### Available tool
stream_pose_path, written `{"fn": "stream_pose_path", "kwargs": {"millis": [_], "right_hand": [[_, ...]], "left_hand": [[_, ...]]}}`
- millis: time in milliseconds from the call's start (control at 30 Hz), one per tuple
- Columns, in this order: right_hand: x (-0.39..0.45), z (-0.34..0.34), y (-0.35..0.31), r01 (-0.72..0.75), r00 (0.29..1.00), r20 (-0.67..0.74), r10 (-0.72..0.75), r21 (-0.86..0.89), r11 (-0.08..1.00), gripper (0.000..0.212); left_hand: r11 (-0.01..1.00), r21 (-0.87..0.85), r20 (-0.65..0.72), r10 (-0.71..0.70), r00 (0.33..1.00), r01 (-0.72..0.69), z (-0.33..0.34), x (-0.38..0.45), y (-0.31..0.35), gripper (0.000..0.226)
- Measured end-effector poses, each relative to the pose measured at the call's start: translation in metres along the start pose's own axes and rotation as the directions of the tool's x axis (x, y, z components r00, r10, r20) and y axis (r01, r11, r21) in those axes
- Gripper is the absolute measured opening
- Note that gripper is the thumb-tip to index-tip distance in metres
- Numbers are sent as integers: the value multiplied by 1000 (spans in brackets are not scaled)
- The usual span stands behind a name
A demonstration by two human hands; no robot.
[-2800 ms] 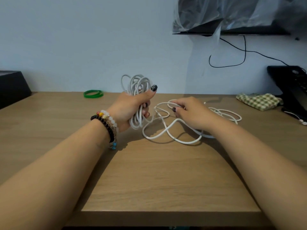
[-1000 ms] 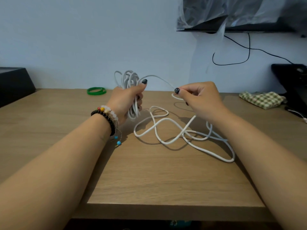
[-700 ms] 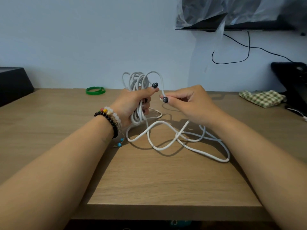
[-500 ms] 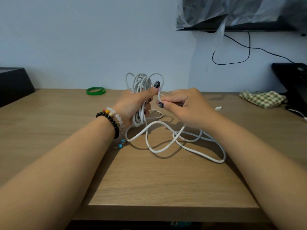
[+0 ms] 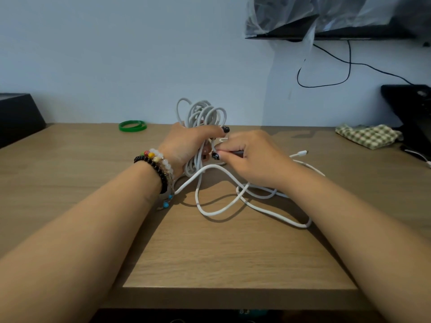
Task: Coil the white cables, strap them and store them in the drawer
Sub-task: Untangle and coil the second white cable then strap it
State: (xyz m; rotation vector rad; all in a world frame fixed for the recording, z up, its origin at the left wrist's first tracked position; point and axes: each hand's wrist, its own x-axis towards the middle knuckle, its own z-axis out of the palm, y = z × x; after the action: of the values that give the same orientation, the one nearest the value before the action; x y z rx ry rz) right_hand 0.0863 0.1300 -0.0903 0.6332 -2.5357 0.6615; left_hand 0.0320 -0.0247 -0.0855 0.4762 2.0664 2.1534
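Head view, centre of frame. The left hand (image 5: 186, 148) is closed around a bundle of white cable loops (image 5: 203, 115), thumb pressed across the front; the loops stand up above the fist and hang just below it. The right hand (image 5: 251, 159) sits touching the left, fingers pinched together at the bundle, apparently on a strand of the same cable, though the exact contact is hidden behind the knuckles.

Status: coiling partly done. Several turns are gathered in the left hand. A good length of loose cable (image 5: 233, 206) lies in open curves on the wooden desk (image 5: 221, 252), below and right of the hands, and its plug end (image 5: 300, 153) rests free to the right of the right hand.

Left to do, judged from this: wind in the slack, strap the coil, stow it. No strap is on the bundle yet. Two green bands (image 5: 133, 126) lie near the wall, left of centre, well apart from the hands; possibly the straps. No drawer is in view. Only one cable can be told apart here.
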Motion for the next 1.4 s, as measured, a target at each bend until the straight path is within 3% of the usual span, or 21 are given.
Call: {"fn": "stream_pose_path", "kwargs": {"millis": [267, 400, 533, 700, 833, 867, 1000, 1133, 1267, 1400], "right_hand": [[0, -2, -3, 7, 995, -104, -6, 13, 1000, 23], [0, 0, -1, 49, 973, -228, -42, 23, 999, 19], [2, 2, -5, 46, 967, -253, -31, 55, 997, 15], [2, 2, -6, -26, 969, -239, 59, 139, 990, 24], [1, -1, -7, -42, 974, -212, 77, 163, 986, 20], [1, -1, -8, -44, 975, -207, 77, 160, 986, 19], [0, -2, -5, -44, 974, -212, 79, 166, 985, 20], [-1, 0, -3, -36, 988, -145, 59, 158, 987, 22], [-2, 1, -5, -9, 994, -109, 23, 125, 992, 19], [-2, -1, -4, -24, 995, -91, 35, 118, 993, 20]], "left_hand": [[984, -177, 64, -10, 998, 21, -2, 2, -2, 20], [987, -157, 60, 20, 998, -10, 1, 2, -2, 28], [982, -189, 42, 15, 999, -6, 0, 1, -2, 39], [986, -133, -233, 71, 970, -104, -2, 1, 6, 29], [964, -194, -444, 79, 893, -182, -20, 10, 13, 82], [961, -196, -467, 84, 880, -195, -22, 11, 13, 85], [953, -235, -469, 62, 881, -192, -17, 12, 11, 64], [927, -278, -428, 115, 897, -251, -13, 11, 9, 61], [945, -134, -378, 231, 897, -300, -12, 7, 9, 27], [939, -140, -294, 263, 919, -313, -8, 3, 7, 17]]}}
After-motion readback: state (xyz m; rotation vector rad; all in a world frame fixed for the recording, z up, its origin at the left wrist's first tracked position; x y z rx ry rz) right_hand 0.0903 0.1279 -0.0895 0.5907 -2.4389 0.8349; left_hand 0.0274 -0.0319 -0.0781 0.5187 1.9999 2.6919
